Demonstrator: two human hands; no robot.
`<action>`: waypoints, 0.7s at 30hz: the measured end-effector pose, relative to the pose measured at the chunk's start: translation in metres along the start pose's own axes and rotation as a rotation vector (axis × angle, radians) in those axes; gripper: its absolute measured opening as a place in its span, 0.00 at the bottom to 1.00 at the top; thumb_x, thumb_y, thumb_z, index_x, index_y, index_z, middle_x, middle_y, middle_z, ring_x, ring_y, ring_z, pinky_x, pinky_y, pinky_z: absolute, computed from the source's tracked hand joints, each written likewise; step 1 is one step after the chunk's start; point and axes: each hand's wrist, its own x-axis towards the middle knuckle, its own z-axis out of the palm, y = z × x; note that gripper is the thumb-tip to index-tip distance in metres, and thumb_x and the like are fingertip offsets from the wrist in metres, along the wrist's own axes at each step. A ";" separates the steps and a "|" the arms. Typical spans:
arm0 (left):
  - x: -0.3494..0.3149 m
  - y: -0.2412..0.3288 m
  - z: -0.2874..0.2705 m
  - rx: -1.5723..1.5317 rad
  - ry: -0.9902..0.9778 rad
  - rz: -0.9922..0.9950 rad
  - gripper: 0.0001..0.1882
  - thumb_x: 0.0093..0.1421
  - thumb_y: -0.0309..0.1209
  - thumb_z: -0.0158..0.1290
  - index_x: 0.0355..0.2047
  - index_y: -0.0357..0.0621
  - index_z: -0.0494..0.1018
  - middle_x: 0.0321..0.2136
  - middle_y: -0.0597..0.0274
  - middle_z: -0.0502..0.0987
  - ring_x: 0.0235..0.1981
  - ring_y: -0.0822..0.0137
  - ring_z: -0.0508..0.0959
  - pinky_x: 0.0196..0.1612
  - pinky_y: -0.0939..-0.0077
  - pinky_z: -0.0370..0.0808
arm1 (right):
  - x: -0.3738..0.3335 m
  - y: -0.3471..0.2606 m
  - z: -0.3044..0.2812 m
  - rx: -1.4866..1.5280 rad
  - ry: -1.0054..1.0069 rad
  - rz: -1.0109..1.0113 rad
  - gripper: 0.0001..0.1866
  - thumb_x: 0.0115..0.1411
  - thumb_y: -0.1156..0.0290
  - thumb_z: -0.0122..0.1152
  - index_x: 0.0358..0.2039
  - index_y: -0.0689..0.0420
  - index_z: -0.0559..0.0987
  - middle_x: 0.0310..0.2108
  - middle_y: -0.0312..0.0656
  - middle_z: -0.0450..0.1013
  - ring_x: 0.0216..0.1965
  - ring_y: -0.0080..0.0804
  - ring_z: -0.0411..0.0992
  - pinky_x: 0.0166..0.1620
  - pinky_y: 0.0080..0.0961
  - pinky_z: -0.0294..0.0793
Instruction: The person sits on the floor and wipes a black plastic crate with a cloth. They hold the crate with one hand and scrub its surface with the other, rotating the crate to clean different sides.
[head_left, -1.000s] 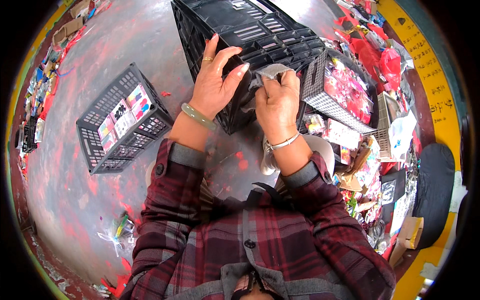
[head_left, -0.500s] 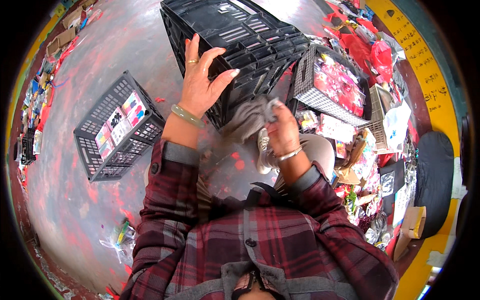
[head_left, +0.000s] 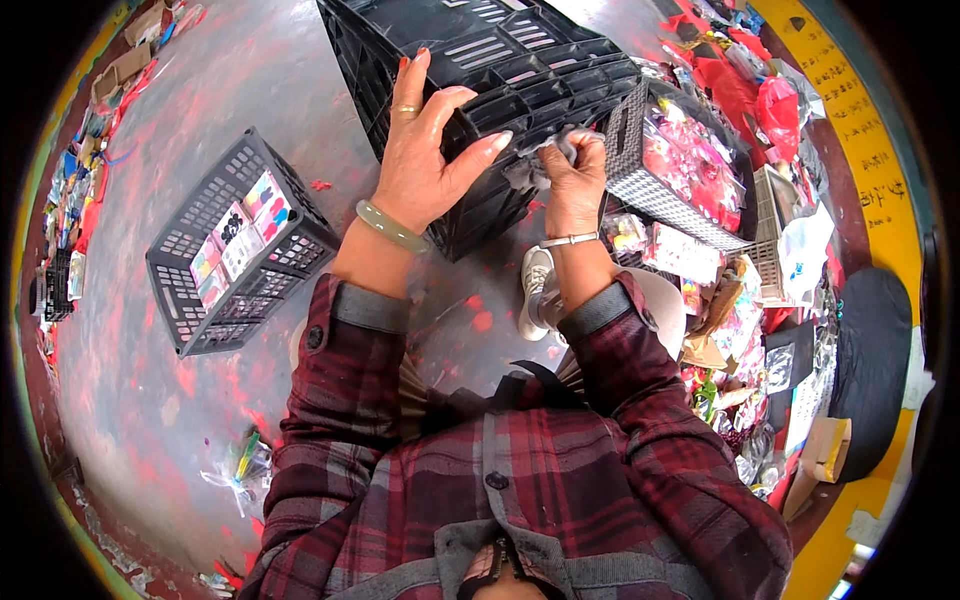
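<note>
A large black plastic crate [head_left: 520, 75] with a ribbed rim and slotted walls is tipped up in front of me. My left hand [head_left: 425, 160] rests against its near left corner, fingers spread and thumb apart. My right hand [head_left: 577, 190] pinches a crumpled grey cloth [head_left: 530, 172], which presses on the crate's ribbed side just below the rim. Part of the cloth is hidden behind my fingers.
A smaller dark crate [head_left: 200, 325] with small colourful packs stands on the red-stained floor at left. At right are a woven grey basket [head_left: 690, 222] of pink packets, a beige basket [head_left: 768, 255] and heaped goods. A plastic bag [head_left: 240, 475] lies lower left.
My right hand has moved the grey cloth up and forward, from a blurred swing in the air onto the crate's side. My left hand stays at the crate's corner.
</note>
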 end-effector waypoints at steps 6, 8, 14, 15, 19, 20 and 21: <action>0.004 0.000 0.002 0.019 0.017 0.038 0.20 0.48 0.34 0.63 0.40 0.38 0.71 0.57 0.36 0.57 0.62 0.46 0.56 0.61 0.60 0.54 | 0.011 0.011 -0.006 -0.298 0.016 -0.213 0.10 0.49 0.80 0.63 0.31 0.57 0.72 0.26 0.29 0.67 0.28 0.17 0.64 0.35 0.15 0.67; 0.003 0.002 0.000 0.002 0.008 -0.001 0.20 0.48 0.33 0.63 0.40 0.40 0.71 0.58 0.36 0.57 0.62 0.43 0.55 0.61 0.59 0.54 | 0.012 0.011 -0.008 -0.271 -0.038 -0.207 0.09 0.49 0.80 0.62 0.29 0.57 0.71 0.24 0.27 0.66 0.27 0.15 0.62 0.33 0.15 0.66; 0.009 0.012 -0.007 -0.001 -0.041 -0.074 0.22 0.48 0.34 0.63 0.40 0.40 0.69 0.58 0.31 0.54 0.61 0.38 0.54 0.61 0.55 0.53 | 0.010 0.017 -0.005 -0.327 0.002 -0.229 0.10 0.49 0.78 0.61 0.29 0.55 0.68 0.23 0.28 0.63 0.25 0.15 0.60 0.30 0.15 0.65; 0.009 0.011 -0.007 0.002 -0.038 -0.062 0.22 0.48 0.35 0.62 0.40 0.40 0.69 0.58 0.31 0.54 0.61 0.38 0.54 0.61 0.55 0.53 | 0.010 0.030 -0.008 -0.353 0.031 -0.235 0.10 0.49 0.77 0.61 0.29 0.55 0.68 0.23 0.28 0.64 0.25 0.16 0.60 0.30 0.16 0.65; 0.009 0.009 -0.007 0.008 -0.063 -0.071 0.23 0.47 0.36 0.62 0.41 0.39 0.69 0.58 0.31 0.54 0.61 0.37 0.54 0.61 0.55 0.53 | -0.003 0.069 -0.013 -0.507 0.140 -0.249 0.11 0.50 0.72 0.60 0.31 0.55 0.68 0.24 0.34 0.66 0.26 0.20 0.63 0.32 0.21 0.68; 0.010 0.011 -0.008 0.008 -0.078 -0.086 0.23 0.47 0.36 0.62 0.41 0.39 0.69 0.58 0.31 0.54 0.60 0.36 0.54 0.61 0.55 0.52 | -0.006 0.077 -0.015 -0.547 0.157 -0.251 0.11 0.50 0.72 0.60 0.32 0.55 0.67 0.24 0.35 0.66 0.26 0.21 0.63 0.32 0.21 0.68; 0.011 0.012 -0.009 0.007 -0.089 -0.096 0.23 0.47 0.36 0.62 0.41 0.39 0.69 0.57 0.32 0.54 0.61 0.36 0.54 0.61 0.54 0.52 | -0.010 0.080 -0.013 -0.493 0.151 -0.267 0.12 0.50 0.72 0.59 0.34 0.54 0.67 0.25 0.36 0.66 0.26 0.24 0.63 0.32 0.22 0.68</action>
